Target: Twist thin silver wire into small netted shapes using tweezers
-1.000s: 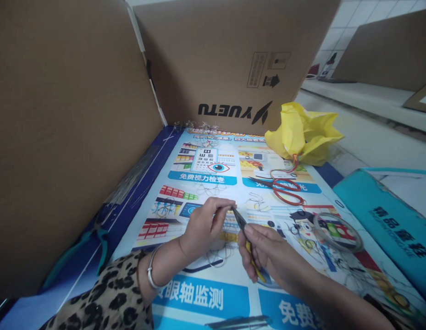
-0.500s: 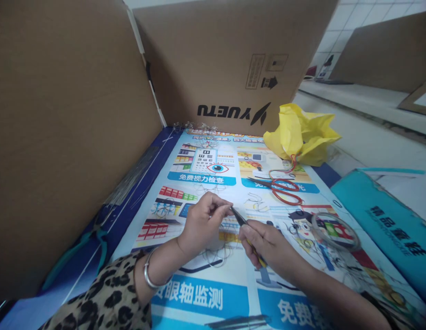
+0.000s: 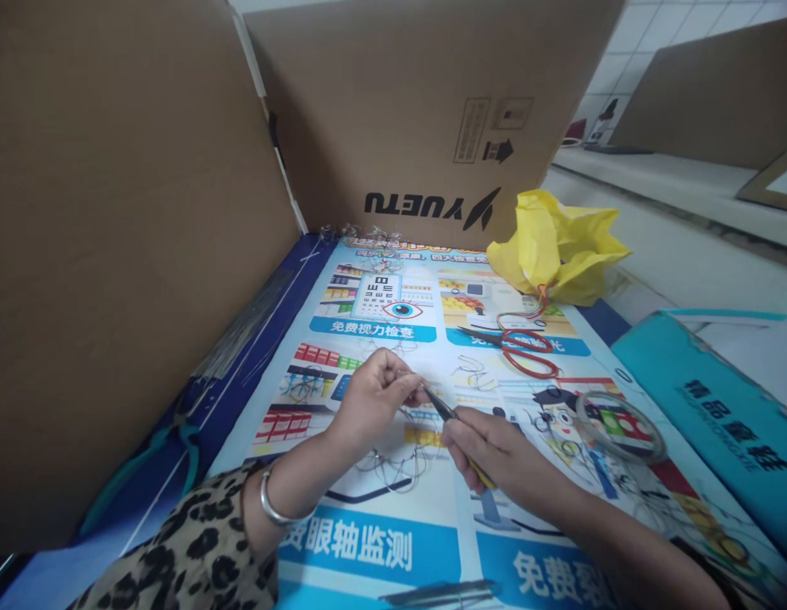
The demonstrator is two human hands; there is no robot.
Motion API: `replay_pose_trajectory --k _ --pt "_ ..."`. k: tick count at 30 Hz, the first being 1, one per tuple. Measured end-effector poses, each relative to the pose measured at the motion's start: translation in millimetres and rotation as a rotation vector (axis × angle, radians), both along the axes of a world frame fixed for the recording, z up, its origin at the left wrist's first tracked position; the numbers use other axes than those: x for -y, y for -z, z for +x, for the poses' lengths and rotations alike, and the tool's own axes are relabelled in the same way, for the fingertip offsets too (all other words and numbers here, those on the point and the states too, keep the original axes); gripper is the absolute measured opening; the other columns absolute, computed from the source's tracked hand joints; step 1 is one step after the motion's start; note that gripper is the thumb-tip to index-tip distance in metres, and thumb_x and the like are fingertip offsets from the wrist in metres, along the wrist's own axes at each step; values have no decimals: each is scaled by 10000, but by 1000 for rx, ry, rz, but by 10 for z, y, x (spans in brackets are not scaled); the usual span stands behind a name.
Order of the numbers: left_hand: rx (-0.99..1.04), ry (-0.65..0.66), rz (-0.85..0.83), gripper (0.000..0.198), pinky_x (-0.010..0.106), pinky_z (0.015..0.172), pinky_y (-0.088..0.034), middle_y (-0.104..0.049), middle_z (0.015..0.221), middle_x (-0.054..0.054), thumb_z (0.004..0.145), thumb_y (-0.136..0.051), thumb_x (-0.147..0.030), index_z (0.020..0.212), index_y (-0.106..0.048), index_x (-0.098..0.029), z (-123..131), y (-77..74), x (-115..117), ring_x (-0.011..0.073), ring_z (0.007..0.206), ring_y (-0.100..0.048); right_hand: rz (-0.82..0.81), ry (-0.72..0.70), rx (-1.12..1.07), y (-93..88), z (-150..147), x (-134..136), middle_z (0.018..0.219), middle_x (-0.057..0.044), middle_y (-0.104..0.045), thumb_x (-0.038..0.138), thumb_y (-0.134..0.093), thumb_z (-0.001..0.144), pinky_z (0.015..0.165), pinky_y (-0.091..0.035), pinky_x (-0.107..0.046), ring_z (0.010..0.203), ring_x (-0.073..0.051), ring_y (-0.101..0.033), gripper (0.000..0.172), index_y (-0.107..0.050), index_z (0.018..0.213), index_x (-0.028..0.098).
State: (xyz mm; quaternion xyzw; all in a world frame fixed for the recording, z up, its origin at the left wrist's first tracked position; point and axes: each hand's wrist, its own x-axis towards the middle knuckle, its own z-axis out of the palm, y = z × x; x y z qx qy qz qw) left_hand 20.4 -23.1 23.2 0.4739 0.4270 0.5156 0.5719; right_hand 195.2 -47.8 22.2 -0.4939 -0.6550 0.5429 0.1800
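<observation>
My left hand (image 3: 375,408) is closed in a pinch above the middle of the printed sheet, with thin wire (image 3: 399,468) looping below its fingers. How the wire runs between the fingertips is too fine to see. My right hand (image 3: 491,449) is wrapped round a pair of pliers (image 3: 440,403) with slim dark jaws and a yellowish handle. The jaw tips meet the left fingertips. Beyond the right hand lie red-handled scissors (image 3: 526,342), and to its right is a coil of wire (image 3: 620,428).
Tall cardboard panels (image 3: 393,110) stand at the left and back. A crumpled yellow bag (image 3: 558,246) sits at the back right, above a teal box (image 3: 717,424). Teal-handled pliers (image 3: 188,453) and straight wires (image 3: 241,339) lie at left. Dark strips (image 3: 440,593) lie in front.
Both hands have shifted slightly left, with the plier tips still at the left fingertips. The wire loops below have moved a little.
</observation>
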Motion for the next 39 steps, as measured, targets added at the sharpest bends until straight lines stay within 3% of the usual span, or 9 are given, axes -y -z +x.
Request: replay_pose_trajectory --k 7,12,17,33,39 --pt "-99 -141 143 154 257 673 -520 -672 734 22 789 -599 -224 740 -464 -168 22 52 27 123 697 -648 -103 38 -165 -19 -35 32 534 10 -544 571 -369 847 510 -399 -250 489 -105 -499 419 -459 692 193" --pt "-267 -148 259 116 307 750 -526 -683 844 58 822 -570 -275 790 -526 -173 2 112 68 161 809 -655 -95 30 -183 19 -20 35 535 8 -552 554 -356 864 505 -389 -242 483 -99 -493 417 -480 717 183" --pt "-357 -161 327 104 291 740 -526 -684 838 54 822 -571 -281 805 -575 -178 -9 136 84 157 791 -650 -91 32 -187 47 -23 37 527 12 -544 546 -340 875 495 -379 -237 478 -100 -490 421 -485 723 182" --pt "-394 -184 243 138 268 687 -508 -666 751 19 799 -592 -293 749 -531 -180 -1 136 91 143 722 -639 -26 49 -75 62 -36 38 477 39 -477 526 -328 882 457 -350 -232 424 -87 -442 410 -423 647 203" --pt "-294 -153 165 135 264 650 -512 -664 690 17 780 -600 -240 727 -495 -174 17 46 86 144 673 -650 143 51 102 85 -33 28 478 43 -462 463 -314 896 478 -337 -244 438 -101 -442 359 -381 638 222"
